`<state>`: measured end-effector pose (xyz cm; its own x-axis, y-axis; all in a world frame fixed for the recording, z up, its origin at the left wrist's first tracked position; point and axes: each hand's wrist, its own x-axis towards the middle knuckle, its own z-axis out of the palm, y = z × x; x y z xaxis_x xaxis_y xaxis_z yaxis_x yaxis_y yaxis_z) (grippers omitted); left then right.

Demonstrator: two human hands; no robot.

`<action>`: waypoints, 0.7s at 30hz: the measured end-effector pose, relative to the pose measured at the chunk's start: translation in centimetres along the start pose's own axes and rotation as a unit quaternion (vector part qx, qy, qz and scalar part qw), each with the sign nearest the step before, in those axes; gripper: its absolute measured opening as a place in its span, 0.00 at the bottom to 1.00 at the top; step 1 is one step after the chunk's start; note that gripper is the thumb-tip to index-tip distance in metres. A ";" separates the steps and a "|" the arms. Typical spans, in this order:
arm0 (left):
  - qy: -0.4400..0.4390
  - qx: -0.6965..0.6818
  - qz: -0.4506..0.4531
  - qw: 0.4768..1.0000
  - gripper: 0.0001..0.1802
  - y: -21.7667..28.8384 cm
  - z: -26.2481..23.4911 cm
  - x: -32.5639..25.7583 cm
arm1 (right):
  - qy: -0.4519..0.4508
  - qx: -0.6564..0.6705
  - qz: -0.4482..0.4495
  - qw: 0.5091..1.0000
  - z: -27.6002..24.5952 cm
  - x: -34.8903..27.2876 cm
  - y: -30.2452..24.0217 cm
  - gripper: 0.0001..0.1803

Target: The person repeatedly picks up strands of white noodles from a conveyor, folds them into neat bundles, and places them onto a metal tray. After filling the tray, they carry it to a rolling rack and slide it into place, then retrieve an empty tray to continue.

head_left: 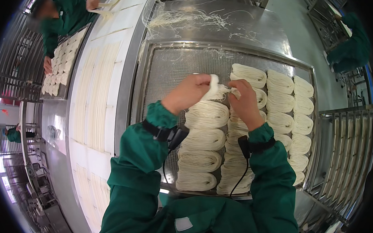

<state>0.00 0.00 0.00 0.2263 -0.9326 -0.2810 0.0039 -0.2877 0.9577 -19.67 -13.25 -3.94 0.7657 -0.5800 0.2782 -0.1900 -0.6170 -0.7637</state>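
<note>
Above a metal mesh tray [224, 46], my left hand [188, 92] grips a folded bundle of pale noodles [213, 87] between thumb and fingers. My right hand [246, 105] is closed in a pinch on the loose strand ends of that same bundle, just to its right. Rows of looped noodle bundles [207, 114] fill much of the tray, lying below and to the right of my hands. Part of the second row is hidden under my right hand and wrist.
To the left runs a white conveyor belt [117, 81] bearing long noodle strands. Loose noodle scraps [187, 19] lie on the steel surface beyond the tray. Across the belt, a co-worker [71, 13] in green handles noodles beside another filled tray [65, 63]. A metal rack [345, 154] stands at right.
</note>
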 end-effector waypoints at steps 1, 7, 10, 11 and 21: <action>-0.031 -0.006 -0.010 0.999 0.20 -0.6 0.3 1.0 | 0.009 0.006 -0.001 1.000 0.0 -0.2 0.1 0.15; 0.150 0.221 0.175 0.948 0.17 -4.5 0.5 2.2 | 0.014 -0.008 -0.109 0.994 2.3 -0.2 0.8 0.12; 0.274 0.379 0.236 0.852 0.14 -6.6 -0.1 2.3 | -0.014 -0.170 -0.144 0.975 3.8 0.5 2.0 0.07; 0.298 0.417 0.223 0.829 0.14 -7.3 -0.6 2.3 | -0.022 -0.239 -0.143 0.960 4.2 0.7 2.5 0.05; 0.428 0.324 0.277 0.797 0.13 -9.1 -2.2 -3.8 | -0.030 -0.121 -0.164 0.979 0.7 0.0 2.0 0.10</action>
<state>1.27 6.65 -7.50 0.6009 -0.5444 0.5852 -0.7690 -0.1940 0.6092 -19.57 -14.13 -5.90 0.8434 -0.3022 0.4442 -0.0633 -0.8770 -0.4764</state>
